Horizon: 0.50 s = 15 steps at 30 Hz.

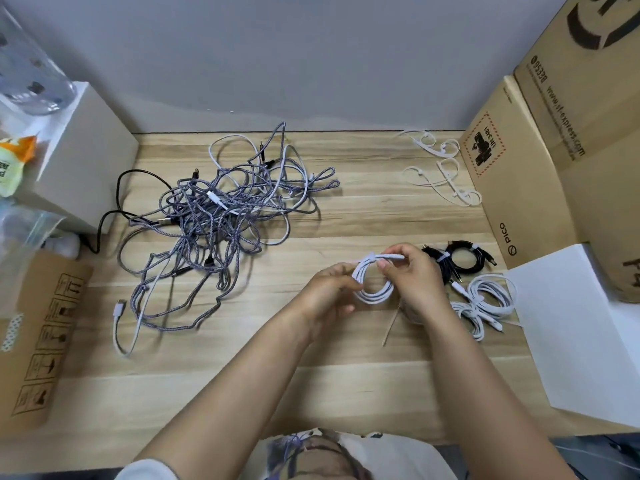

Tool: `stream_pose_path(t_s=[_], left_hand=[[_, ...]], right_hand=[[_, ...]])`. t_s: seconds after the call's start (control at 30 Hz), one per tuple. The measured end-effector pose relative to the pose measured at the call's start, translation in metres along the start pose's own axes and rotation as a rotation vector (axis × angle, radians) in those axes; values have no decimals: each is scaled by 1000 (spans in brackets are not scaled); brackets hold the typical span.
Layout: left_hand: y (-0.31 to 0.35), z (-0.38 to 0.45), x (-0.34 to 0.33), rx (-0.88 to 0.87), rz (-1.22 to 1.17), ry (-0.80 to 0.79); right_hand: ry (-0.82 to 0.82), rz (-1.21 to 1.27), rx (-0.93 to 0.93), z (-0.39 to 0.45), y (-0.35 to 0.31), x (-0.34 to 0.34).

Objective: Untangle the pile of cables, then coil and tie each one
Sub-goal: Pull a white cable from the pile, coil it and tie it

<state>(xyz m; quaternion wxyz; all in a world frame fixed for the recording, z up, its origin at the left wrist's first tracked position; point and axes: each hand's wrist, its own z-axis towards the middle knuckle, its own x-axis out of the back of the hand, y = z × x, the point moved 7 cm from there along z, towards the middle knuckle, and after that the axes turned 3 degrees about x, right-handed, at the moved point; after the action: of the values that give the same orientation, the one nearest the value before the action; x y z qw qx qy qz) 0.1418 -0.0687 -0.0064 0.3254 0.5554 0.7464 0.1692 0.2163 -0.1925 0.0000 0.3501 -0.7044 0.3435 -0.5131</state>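
Observation:
A small coil of white cable [372, 284] is held above the wooden table [363, 216] between both hands. My left hand [329, 289] grips the coil's left side. My right hand [415, 275] pinches its top, where a white tie wraps the loops. A big tangled pile of grey braided, white and black cables [214, 216] lies at the left centre. To the right lie tied black coils [457, 259] and tied white coils [485, 303]. Loose white ties [440, 168] rest at the back right.
Cardboard boxes [540, 140] stand along the right side, with a white box [581, 327] in front of them. A white box [86, 157] and a flat cardboard piece [45, 337] are at the left. A thin wooden stick [389, 327] lies under my right wrist.

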Motion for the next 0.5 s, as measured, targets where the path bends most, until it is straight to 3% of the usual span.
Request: stream_pose_path(t_s=[0.2,0.37,0.5], left_hand=[[-15,38,-11,142,-175,53],[-19,50,-19,169,-318,-9],[-21,49,-19,182,-269,-3]], right_hand=[[-10,-287,-101,32,31,3],[-43,-359,-142,38,36,3],[-80,-402,-158,38,35,2]])
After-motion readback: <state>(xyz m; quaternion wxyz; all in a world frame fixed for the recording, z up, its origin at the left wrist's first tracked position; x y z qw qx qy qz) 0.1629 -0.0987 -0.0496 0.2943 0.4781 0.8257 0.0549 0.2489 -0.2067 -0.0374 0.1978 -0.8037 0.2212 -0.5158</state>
